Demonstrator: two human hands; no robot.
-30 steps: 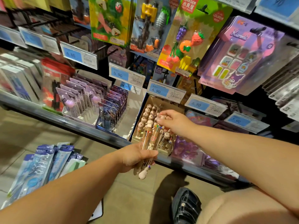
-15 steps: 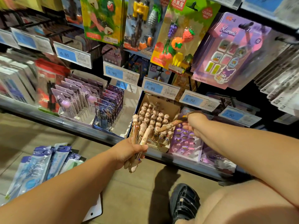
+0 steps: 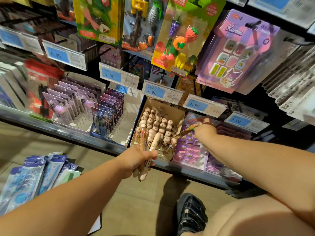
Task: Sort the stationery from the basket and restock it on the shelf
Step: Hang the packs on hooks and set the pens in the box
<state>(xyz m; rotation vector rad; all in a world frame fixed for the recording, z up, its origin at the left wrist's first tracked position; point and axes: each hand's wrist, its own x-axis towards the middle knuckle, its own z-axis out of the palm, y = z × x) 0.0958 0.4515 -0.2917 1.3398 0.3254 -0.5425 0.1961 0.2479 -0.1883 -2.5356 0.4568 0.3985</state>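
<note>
Right hand [image 3: 204, 131] holds blurred pen [image 3: 185, 132]; fingers hidden.

a stationery shop: price tags [image 3: 162, 91] front a shelf [image 3: 68, 132] of carded erasers [image 3: 184, 36] and boxed pens [image 3: 158, 125].

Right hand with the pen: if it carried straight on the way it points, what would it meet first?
Most likely the right wall of the cardboard box, then the standing pens in it: the right hand and its pen aim down-left at them. Depth is unclear.
</note>
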